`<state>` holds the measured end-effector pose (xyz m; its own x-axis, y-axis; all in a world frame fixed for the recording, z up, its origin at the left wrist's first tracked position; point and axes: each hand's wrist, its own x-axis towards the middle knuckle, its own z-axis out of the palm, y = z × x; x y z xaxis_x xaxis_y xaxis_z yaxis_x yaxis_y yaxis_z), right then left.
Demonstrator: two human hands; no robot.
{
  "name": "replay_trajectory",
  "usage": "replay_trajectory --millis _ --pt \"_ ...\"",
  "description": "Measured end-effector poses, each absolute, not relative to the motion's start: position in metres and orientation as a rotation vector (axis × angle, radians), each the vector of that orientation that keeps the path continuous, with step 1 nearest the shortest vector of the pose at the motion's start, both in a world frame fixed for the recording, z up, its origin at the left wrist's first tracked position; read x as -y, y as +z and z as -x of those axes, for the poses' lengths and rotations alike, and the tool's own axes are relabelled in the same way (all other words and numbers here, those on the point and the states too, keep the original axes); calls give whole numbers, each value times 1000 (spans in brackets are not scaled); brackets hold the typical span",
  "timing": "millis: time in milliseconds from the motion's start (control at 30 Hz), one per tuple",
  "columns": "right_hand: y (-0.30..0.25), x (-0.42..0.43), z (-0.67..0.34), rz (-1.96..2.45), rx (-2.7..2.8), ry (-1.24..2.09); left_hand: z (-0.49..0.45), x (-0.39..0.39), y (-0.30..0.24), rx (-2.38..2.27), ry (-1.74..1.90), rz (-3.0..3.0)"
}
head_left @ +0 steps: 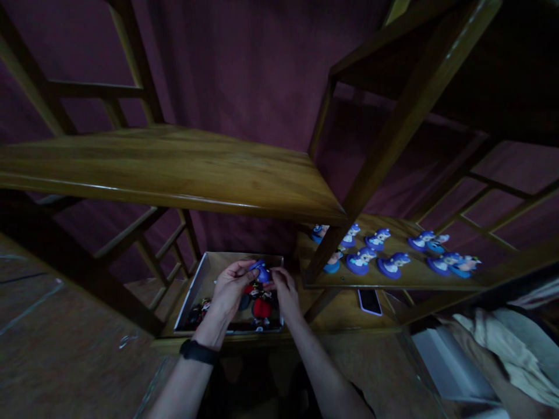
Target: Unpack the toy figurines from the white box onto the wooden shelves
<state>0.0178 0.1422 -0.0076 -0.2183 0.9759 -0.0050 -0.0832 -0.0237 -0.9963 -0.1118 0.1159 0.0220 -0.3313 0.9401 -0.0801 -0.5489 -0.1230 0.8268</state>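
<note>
Between my two hands is a small purple figurine [262, 272], held above an open box [198, 279]. My left hand [230, 288], with a dark band on its wrist, pinches the figurine from the left, thumb and fingers closed. From the right, the fingers of my right hand [283, 288] close on it too; my fingers cover part of it. Inside the box lie several red and black figurines [262, 308], partly hidden by my hands.
Several purple and blue figurines on round bases [360, 260] stand on the shelf at right [314, 279]. A phone [370, 302] lies on the lower board. A wooden shelf [174, 169] and a slanting post [384, 139] rise before me. A pale box [452, 361] sits at lower right.
</note>
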Motion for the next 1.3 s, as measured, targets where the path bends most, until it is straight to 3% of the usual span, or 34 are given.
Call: replay_trajectory --millis 367,600,767,1000,1300 --pt "1 -139 -10 968 1223 1619 110 -118 13 -1079 1723 -575" --pt "-6 -145 -9 976 1259 1639 113 -123 1 -885 1661 -447" --pt "-18 -148 -10 1109 1319 1591 119 -126 -9 -870 1552 -252" --pt "-18 -149 -16 1028 1553 1247 116 -127 -8 -976 1479 4" --pt "-34 -156 -9 1204 1334 1363 111 -126 -10 -1109 1449 -194"
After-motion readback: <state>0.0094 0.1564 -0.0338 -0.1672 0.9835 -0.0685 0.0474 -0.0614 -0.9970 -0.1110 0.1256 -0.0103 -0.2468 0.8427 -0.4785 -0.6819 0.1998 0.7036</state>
